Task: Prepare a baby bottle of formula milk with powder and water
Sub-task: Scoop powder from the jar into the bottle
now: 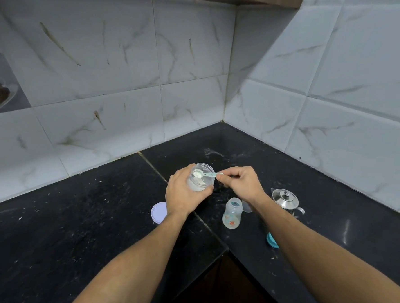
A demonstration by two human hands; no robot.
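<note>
my left hand (184,192) grips the powder jar (201,177). my right hand (241,183) pinches the scoop (206,174), powder heaped over the jar's mouth.

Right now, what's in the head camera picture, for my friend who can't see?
The left hand holds an open jar of white powder; the right hand holds a filled scoop at its mouth. An open baby bottle and steel kettle stand nearby.

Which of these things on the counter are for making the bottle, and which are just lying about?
For the job: powder jar in left hand, spoon in right hand, baby bottle, steel kettle.
Lying about: white lid, blue cap, both set aside.
</note>
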